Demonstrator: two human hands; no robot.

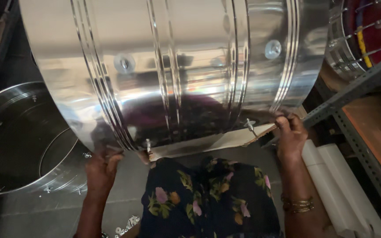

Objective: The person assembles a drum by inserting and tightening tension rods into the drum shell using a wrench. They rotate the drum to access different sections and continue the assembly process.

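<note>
Behind stands a metal shelf (353, 90); my left hand (101, 167) and right hand (291, 136) are both clamped on the shiny steel drum's (177, 66) near rim.

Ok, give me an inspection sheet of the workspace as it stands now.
Surface: grey floor below; a flat board lies under the big drum.
Job's things: large shiny steel drum on its side, with bolts sticking out near its lower edge.
Clutter: small metal bits on the floor; white tubes at right.
Grippers: left hand and right hand each grip the drum's lower edge.
Cables: nothing seen.
Surroundings: a second open steel drum at left; metal shelf frame at right.
</note>
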